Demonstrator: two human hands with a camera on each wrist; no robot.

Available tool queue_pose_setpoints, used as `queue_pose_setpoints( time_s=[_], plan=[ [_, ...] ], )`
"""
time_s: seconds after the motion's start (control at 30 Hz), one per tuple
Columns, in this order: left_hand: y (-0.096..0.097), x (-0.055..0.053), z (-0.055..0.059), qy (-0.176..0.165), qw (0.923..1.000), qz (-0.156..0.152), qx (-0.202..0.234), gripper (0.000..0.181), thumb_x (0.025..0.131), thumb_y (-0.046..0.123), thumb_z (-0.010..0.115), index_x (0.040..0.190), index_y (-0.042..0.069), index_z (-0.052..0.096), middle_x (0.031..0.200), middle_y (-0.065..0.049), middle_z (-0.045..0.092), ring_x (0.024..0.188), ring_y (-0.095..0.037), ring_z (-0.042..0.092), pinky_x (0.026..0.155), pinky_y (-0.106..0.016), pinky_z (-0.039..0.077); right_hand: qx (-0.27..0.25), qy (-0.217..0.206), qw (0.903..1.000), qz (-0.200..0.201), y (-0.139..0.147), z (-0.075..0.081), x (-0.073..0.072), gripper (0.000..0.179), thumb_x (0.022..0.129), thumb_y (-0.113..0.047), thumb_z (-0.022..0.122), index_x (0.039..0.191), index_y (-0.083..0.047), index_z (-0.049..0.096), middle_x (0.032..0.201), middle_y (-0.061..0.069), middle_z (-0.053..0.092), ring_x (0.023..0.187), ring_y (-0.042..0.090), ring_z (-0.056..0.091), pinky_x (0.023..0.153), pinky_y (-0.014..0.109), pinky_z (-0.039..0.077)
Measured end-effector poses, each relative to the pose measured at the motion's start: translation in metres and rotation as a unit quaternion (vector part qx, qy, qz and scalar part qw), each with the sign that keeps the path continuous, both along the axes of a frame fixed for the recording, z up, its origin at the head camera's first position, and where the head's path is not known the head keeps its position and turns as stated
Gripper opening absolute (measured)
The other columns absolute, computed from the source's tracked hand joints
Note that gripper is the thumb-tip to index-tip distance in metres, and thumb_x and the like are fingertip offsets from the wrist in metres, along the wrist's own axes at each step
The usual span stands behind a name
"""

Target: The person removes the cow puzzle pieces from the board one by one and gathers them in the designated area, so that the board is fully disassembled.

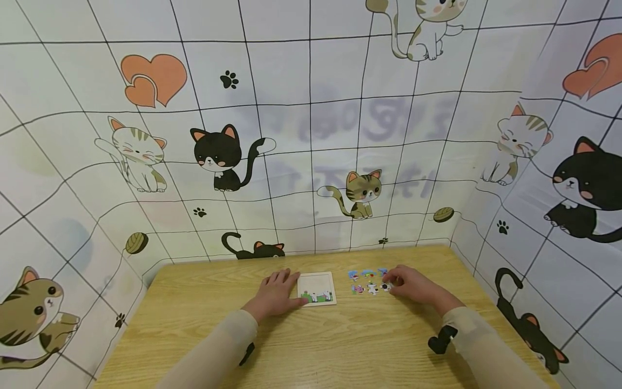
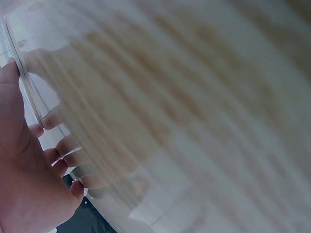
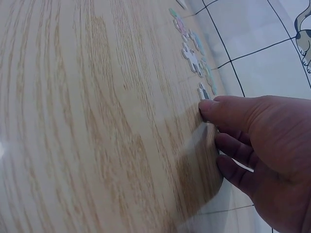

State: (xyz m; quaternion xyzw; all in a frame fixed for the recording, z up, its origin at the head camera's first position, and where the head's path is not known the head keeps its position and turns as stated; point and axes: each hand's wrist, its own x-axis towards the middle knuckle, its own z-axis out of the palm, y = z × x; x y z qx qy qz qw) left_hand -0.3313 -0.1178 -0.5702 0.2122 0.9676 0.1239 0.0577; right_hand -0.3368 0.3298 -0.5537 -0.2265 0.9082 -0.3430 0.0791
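A square wooden puzzle board [image 1: 316,281] lies on the table, its bottom strip filled with pieces showing green and white figures. My left hand [image 1: 277,294] steadies it, fingers extended at the left edge and thumb at the lower left corner. In the left wrist view, the board's thin edge [image 2: 30,92] shows between the thumb and fingers of the left hand [image 2: 34,165]. To the right, my right hand [image 1: 410,283] pinches a black-and-white puzzle piece [image 1: 386,287] at the end of the lower row. The right wrist view has the thumb [image 3: 214,109] on that piece, the index fingertip hidden.
Several loose puzzle pieces [image 1: 367,273] lie in two rows between the board and my right hand, among them a white one [image 1: 372,288]. The wooden table [image 1: 311,346] meets a cloth wall [image 1: 291,162] printed with cats at its back edge.
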Motion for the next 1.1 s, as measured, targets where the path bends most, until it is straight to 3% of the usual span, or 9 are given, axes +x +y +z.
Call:
queue_pose_setpoints(
  time_s=[0.4,0.73,1.1],
  plan=[
    [0.000,0.003,0.011,-0.012,0.9999,-0.003,-0.002,0.091,0.103,0.072,0.064,0.174,0.019,0.040,0.176,-0.020,0.036,0.161,-0.044,0.033,0.125,-0.069,0.030,-0.020,0.028,0.9993,-0.012,-0.019,0.002,-0.002,0.021,0.102,-0.006,0.080,0.121,0.000,0.075,0.109,0.011,0.066,0.089,0.017,0.057,0.075,0.033,0.052],
    [-0.001,0.005,0.013,-0.021,0.9997,-0.009,0.004,0.099,0.099,0.074,0.069,0.174,0.017,0.038,0.177,-0.021,0.034,0.162,-0.044,0.032,0.125,-0.070,0.029,-0.041,0.041,0.9970,0.051,-0.071,0.010,-0.003,0.020,0.106,-0.008,0.076,0.124,0.001,0.075,0.108,0.012,0.065,0.087,0.015,0.060,0.071,0.031,0.055],
    [-0.003,0.005,0.013,-0.032,0.9993,-0.015,0.009,0.105,0.096,0.075,0.071,0.175,0.015,0.037,0.177,-0.023,0.032,0.163,-0.046,0.029,0.126,-0.071,0.027,-0.027,0.022,0.9942,0.102,-0.132,0.014,-0.003,0.025,0.106,-0.008,0.075,0.129,0.001,0.072,0.116,0.016,0.065,0.094,0.015,0.067,0.082,0.034,0.059]
  ],
)
